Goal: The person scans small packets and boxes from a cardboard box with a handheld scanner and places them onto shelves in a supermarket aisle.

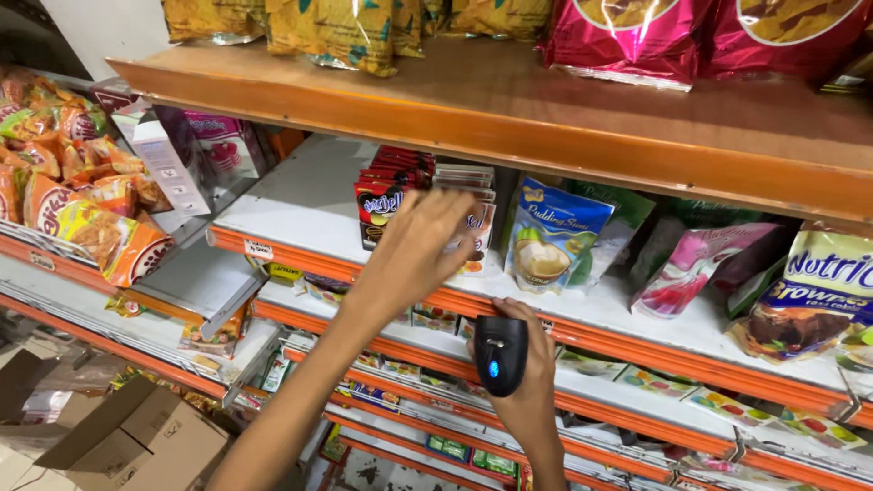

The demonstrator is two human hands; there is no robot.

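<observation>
Carefully, I am pinching the front sachet (475, 238) on the white shelf (300, 205) with my left hand (420, 241), right hand (532, 364) gripping the black scanner (499, 353) just nearer, aiming squarely.

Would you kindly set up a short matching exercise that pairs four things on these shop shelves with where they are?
Things:
1. black scanner
2. blue pudding pouch
3. cardboard boxes
4. pink bags

Places:
A. top wooden shelf
B. floor, lower left
C. in the right hand
D. white shelf, right of the left hand

Pairs: 1-C, 2-D, 3-B, 4-A
</observation>
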